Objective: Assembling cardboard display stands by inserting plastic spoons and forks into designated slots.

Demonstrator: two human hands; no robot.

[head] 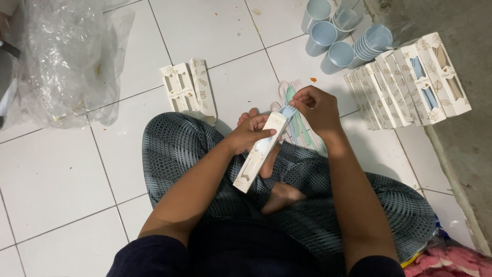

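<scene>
I sit cross-legged on a white tiled floor. My left hand [249, 134] grips a long, narrow white box [260, 154] with a leaf pattern, tilted across my lap. My right hand [316, 106] pinches pale blue plastic cutlery [288, 111] at the box's open top end. Loose pastel cutlery pieces [300, 128], pink, green and blue, lie on the floor just beyond my feet, partly hidden by my right hand.
A row of similar white boxes [405, 84] leans at the right by a grey concrete strip [469, 102]. Three flat boxes [188, 88] lie ahead on the left. Pale blue cups [341, 33] stand at the top. Crumpled clear plastic [66, 56] lies far left.
</scene>
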